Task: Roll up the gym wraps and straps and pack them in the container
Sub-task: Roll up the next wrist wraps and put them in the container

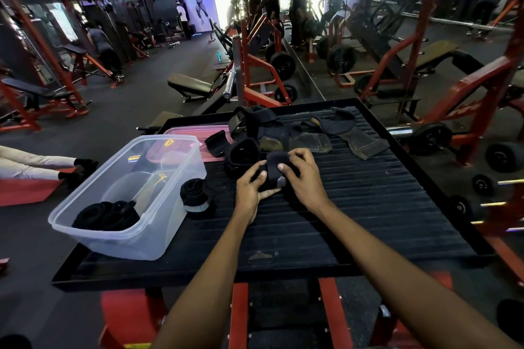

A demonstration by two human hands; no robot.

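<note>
Ribbed black platform point(354, 207) — red gym machines point(255, 65) behind.

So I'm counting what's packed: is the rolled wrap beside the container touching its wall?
Cannot tell. In the head view the rolled wrap sits right against the clear container, whose wall overlaps it.

A black, ribbed pattern of parallel grooves is being shown by the worktop point(354, 207), which is being carried on a red frame point(239, 314). A black wrap point(273, 168) is being held over it. The container point(127, 193) is being seen as clear and colourless, with black rolls point(106, 215) being shown inside. A black roll with a grey end point(195, 197) is being displayed beside it. A translucent pink tint is being shown by the lid point(184, 136). Worn olive-brown pads point(312, 142) are being seen among the black straps point(255, 122).
</note>
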